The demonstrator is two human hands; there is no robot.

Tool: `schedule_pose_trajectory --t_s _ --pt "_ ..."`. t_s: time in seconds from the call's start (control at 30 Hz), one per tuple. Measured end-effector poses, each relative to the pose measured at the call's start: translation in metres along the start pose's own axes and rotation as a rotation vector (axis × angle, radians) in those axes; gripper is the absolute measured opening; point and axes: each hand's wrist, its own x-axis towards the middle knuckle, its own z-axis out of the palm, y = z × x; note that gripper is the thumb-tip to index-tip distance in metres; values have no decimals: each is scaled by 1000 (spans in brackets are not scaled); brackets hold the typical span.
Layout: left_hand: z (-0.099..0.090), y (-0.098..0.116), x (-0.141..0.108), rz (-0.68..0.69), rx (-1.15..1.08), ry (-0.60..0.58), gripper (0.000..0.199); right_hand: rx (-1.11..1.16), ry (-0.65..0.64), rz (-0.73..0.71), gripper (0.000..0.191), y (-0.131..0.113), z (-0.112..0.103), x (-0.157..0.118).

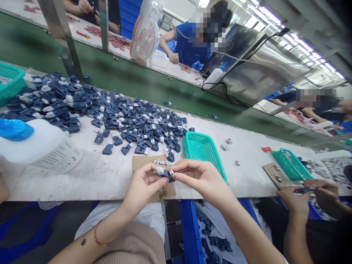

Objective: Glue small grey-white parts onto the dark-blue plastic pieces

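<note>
Between my two hands is a small dark blue plastic part [168, 175] with white pieces on it. My left hand [144, 183] pinches its left end, thumb below and fingers above. The fingertips of my right hand [199, 176] close on a small white piece at the part's right end. Beneath them lies a brown cardboard piece [139, 164], partly covered by my hands, with several small light grey pieces [160, 161] on it. Just behind my right hand stands a green plastic basket [202, 141].
A big pile of dark blue parts [132, 119] spreads across the white table [110, 179]. A white bottle [52, 146] with a blue cap stands at left. Below the edge is a blue crate [192, 231] holding parts. At right, a co-worker's hands [305, 194] work beside another green basket [293, 165].
</note>
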Motion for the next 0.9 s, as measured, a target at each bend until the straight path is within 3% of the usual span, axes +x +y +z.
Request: schedule_pose_trajectory --t_s 0.33,0.53,0.67,0.77,0.9 --pt "1 2 -4 45 30 24 21 -231 -17 -112 7 -11 4 -4" --pt "1 5 -8 87 123 47 16 9 -73 -8 20 -5 3 -5" --pt "5 10 -9 178 165 13 11 142 -65 16 35 4 19 -5" --pt "8 11 -9 162 81 -47 12 276 -87 55 37 9 34 -5" --pt "10 11 -7 162 100 24 15 377 -24 23 33 13 44 -2"
